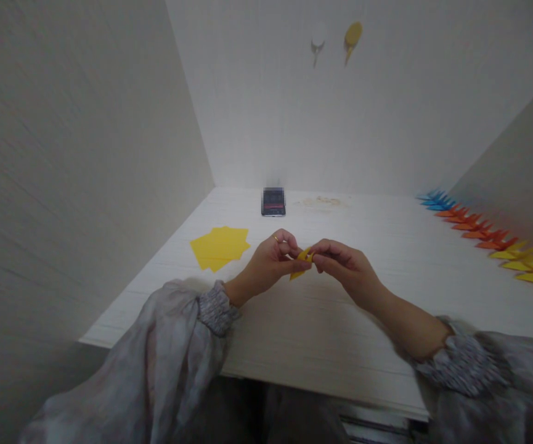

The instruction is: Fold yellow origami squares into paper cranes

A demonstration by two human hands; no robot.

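Observation:
Between my two hands, above the middle of the white table, is a small piece of folded yellow paper. My left hand pinches it between thumb and fingers from the left; a ring shows on one finger. From the right, my right hand grips the other end of the paper with thumb and forefinger. The fingertips cover part of the folds, so the exact shape is hard to make out. To the left of my left hand lie several flat yellow paper sheets, fanned over one another.
A phone lies at the back of the table. Folded paper pieces stand in a row along the right: blue, orange, yellow. Walls rise left, behind and right. A white hook and yellow hook hang behind.

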